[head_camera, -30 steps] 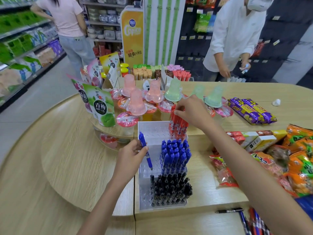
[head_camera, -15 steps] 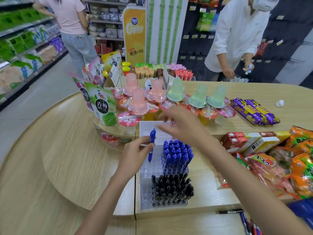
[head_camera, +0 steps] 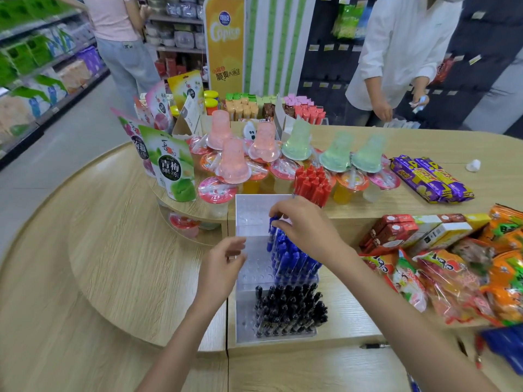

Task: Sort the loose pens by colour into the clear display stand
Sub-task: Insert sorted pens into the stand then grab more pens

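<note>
Here, right hand (head_camera: 305, 226) pinched a blue pen (head_camera: 271, 236) over the clear display stand (head_camera: 254, 210).
Pen stood below that hand, left of the racked blue pens (head_camera: 294, 258); left hand (head_camera: 226, 261) hung loose, empty, near-left.

The display stand (head_camera: 252, 210) sits on the table (head_camera: 113, 250), snack packs (head_camera: 452, 278) right, jelly cups (head_camera: 336, 157) behind.

Shop interior, light even and soft. Yellow banner stand (head_camera: 225, 43) upright at the back, taken as the landmark. Just right of it: a pillar (head_camera: 271, 43) striped green and white, then a dark panel wall (head_camera: 325, 60) hung with packets and price tags. Left of it: stocked shelves (head_camera: 42, 66) along a pale grey floor (head_camera: 65, 142) aisle. In front of it: a light wood-grain surface (head_camera: 99, 250), rounded, stepped in tiers.
</note>
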